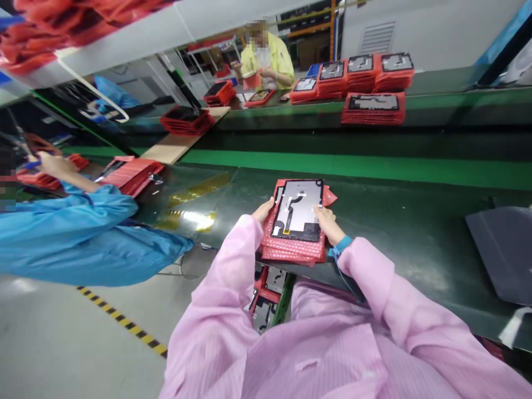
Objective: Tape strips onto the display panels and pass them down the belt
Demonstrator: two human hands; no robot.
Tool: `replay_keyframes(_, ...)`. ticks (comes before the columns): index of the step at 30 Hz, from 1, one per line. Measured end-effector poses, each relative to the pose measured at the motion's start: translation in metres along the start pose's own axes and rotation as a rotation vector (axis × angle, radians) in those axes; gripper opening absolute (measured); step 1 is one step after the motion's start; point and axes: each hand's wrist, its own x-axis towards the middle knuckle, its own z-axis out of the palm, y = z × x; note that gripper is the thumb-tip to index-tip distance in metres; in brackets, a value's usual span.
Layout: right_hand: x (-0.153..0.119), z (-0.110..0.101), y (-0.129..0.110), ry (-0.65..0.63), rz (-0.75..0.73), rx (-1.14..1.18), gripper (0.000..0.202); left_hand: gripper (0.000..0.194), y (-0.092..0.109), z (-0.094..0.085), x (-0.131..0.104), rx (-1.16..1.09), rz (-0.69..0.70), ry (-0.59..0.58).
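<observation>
A flat tablet screen panel (pixel 305 209), grey-backed with a black border and a dark flex cable, lies on a stack of red bubble-wrap bags (pixel 291 252) at the table's front edge. My left hand (pixel 263 211) is closed on the stack's left side, its fingertips by the edge of another panel partly seen under the top one. On the other side, my right hand (pixel 328 223) grips the panel's right edge, thumb near the border; its lower fingers are partly hidden. A blue wrist strap (pixel 343 245) circles my right wrist.
A dark flat sheet (pixel 501 252) lies on the right. Leftward, a co-worker's blue sleeve (pixel 103 205) reaches beside red bags (pixel 133 173). More bagged panels (pixel 373 108) are stacked on the raised back shelf, where another person (pixel 270 58) sits. Panels (pixel 266 293) show below the table edge.
</observation>
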Motion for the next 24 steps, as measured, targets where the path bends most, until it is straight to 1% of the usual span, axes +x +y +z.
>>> replay_keyframes(2,0.001,0.015,-0.009,0.017,0.037,-0.071,0.101,0.065,0.002,-0.003,0.006,-0.045,-0.030,-0.069)
replay_keyframes(4,-0.003,0.026,-0.014,0.007,0.051,-0.124,0.115,0.071,0.004,-0.009,0.008,-0.053,-0.025,-0.118)
replay_keyframes(6,-0.011,0.028,-0.011,0.033,0.066,-0.122,0.118,0.071,0.004,-0.019,0.004,-0.032,0.006,-0.113)
replay_keyframes(9,-0.033,0.024,0.003,0.143,0.127,0.045,0.108,0.069,-0.006,-0.036,-0.017,0.053,-0.008,0.014)
replay_keyframes(10,-0.043,0.023,0.006,0.151,0.148,0.136,0.102,0.069,-0.011,-0.041,-0.027,0.074,-0.025,0.041)
replay_keyframes(11,-0.052,0.023,0.007,0.127,0.157,0.237,0.095,0.070,-0.016,-0.044,-0.037,0.083,-0.036,0.041)
replay_keyframes(12,-0.061,0.024,0.006,0.083,0.154,0.340,0.086,0.072,-0.020,-0.045,-0.046,0.076,-0.033,0.017)
replay_keyframes(14,-0.075,0.031,-0.002,-0.010,0.120,0.511,0.070,0.074,-0.026,-0.044,-0.060,0.030,-0.002,-0.065)
replay_keyframes(15,-0.078,0.035,-0.007,-0.035,0.107,0.571,0.064,0.073,-0.027,-0.043,-0.063,0.001,0.007,-0.094)
replay_keyframes(16,-0.079,0.040,-0.013,-0.035,0.106,0.612,0.059,0.072,-0.026,-0.041,-0.064,-0.025,0.004,-0.101)
replay_keyframes(17,-0.079,0.043,-0.017,-0.015,0.119,0.638,0.055,0.068,-0.025,-0.039,-0.062,-0.043,-0.005,-0.084)
replay_keyframes(19,-0.073,0.047,-0.023,0.033,0.160,0.663,0.050,0.057,-0.019,-0.036,-0.054,-0.035,-0.007,0.010)
replay_keyframes(21,-0.062,0.046,-0.023,0.051,0.204,0.672,0.048,0.047,-0.011,-0.037,-0.044,0.016,-0.020,0.094)
replay_keyframes(22,-0.055,0.045,-0.023,0.041,0.221,0.672,0.046,0.045,-0.006,-0.038,-0.038,0.045,-0.041,0.105)
replay_keyframes(24,-0.043,0.043,-0.021,-0.010,0.235,0.653,0.039,0.044,0.004,-0.042,-0.029,0.078,-0.104,0.083)
